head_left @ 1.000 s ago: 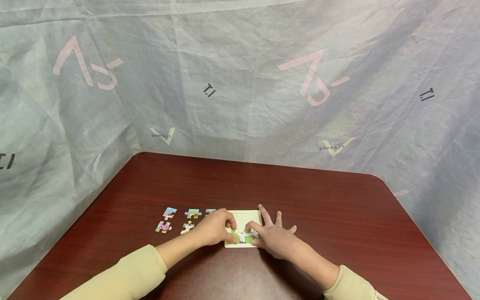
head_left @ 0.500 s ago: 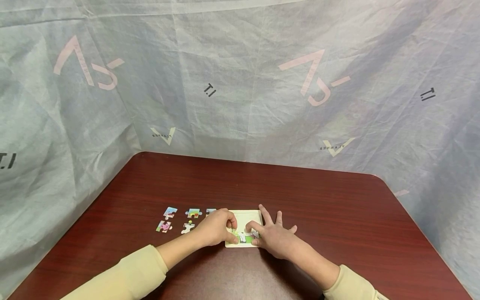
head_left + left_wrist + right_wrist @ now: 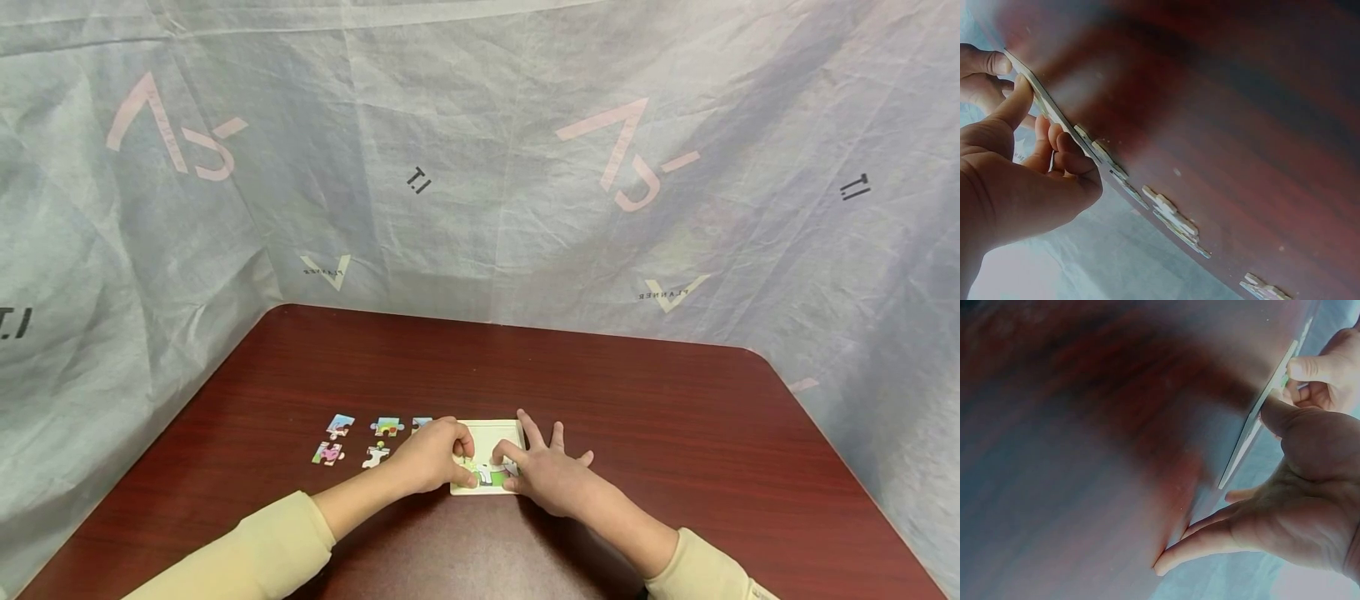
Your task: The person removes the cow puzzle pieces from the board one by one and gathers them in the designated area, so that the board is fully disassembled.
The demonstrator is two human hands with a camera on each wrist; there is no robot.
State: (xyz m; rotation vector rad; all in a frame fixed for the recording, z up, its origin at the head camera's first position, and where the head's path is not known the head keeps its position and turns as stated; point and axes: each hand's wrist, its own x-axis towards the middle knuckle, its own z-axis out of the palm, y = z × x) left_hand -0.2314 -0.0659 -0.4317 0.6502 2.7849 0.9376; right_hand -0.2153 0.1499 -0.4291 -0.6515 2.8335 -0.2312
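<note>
A pale puzzle tray [image 3: 495,432] lies on the table in the head view, with white and green jigsaw pieces [image 3: 491,477] along its near side. My left hand [image 3: 426,454] is at its left part, thumb and index finger pinching a green-edged puzzle piece [image 3: 468,468], mostly hidden by the fingers. My right hand [image 3: 551,477] rests at its right side. The right thumb and bent index finger press on the pieces there, and the other fingers spread over the table. Both wrist views show the tray edge-on, with the thumbs at its near edge.
Several loose jigsaw pieces [image 3: 387,427] lie left of the tray on the dark red table [image 3: 600,383]; my left hand partly covers some. A grey printed cloth [image 3: 480,208] hangs behind and beside the table.
Almost nothing differs. Both hands keep their places on the tray; the left fingers and the piece between them shift very slightly.
</note>
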